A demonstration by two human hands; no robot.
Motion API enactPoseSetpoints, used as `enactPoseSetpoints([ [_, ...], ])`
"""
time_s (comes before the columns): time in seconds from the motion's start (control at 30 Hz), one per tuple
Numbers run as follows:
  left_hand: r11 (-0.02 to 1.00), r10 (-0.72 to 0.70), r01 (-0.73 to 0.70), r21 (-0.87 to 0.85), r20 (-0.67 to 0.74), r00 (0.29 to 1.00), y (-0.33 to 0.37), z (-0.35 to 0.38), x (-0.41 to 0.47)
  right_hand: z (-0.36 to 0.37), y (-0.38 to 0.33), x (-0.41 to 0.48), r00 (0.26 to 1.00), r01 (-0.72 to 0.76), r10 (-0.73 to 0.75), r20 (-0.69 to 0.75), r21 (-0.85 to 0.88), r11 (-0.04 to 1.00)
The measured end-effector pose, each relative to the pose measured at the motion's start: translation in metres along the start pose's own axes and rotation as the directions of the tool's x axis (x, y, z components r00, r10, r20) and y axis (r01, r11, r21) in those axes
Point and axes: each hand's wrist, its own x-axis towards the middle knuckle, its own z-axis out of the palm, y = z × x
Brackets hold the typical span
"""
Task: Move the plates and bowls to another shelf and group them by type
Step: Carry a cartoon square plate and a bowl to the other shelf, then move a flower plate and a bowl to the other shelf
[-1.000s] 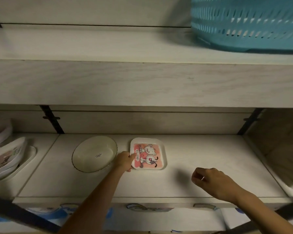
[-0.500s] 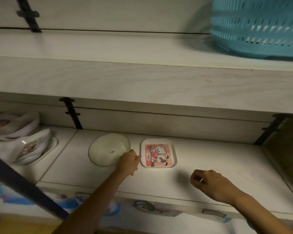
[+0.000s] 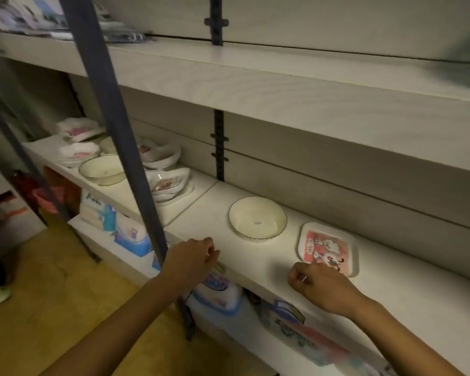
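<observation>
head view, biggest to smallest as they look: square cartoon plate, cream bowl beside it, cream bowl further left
1. square cartoon plate and cream bowl beside it: about alike, not ranked.
2. left cream bowl: looks smallest, but it sits farther from the camera, so unsure.

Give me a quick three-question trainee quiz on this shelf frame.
1. Fill in: the round bowl sits to the ___ of the square cartoon plate.
2. True or false: the left hand grips the round bowl.
3. Which is nearest the right hand? A) round bowl B) square cartoon plate C) stacked dishes

Key: 1 left; 2 false, it holds nothing; 3 B.
</observation>
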Motion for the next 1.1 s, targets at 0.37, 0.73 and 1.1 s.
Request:
enactPoseSetpoints([
  [0.37, 0.992, -0.124, 0.126, 0.005, -0.141, 0.982, -0.12, -0.032, -0.045, 0.021, -0.128, 0.056, 0.986, 0.163, -0.162, 0.028, -0.049, 0.985],
  [0.73, 0.994, -0.106, 0.11, 0.019, -0.171, 0.98, -0.289, -0.084, -0.044, 0.068, -0.287, 0.127, 0.977, 0.211, -0.211, 0.003, 0.039, 0.977],
  [1.1, 0.991, -0.128, 0.131, 0.008, -0.148, 0.981, -0.424, -0.123, 0.009, 0.069, -0.394, 0.232, 0.979, 0.204, -0.204, 0.004, 0.056, 0.977],
])
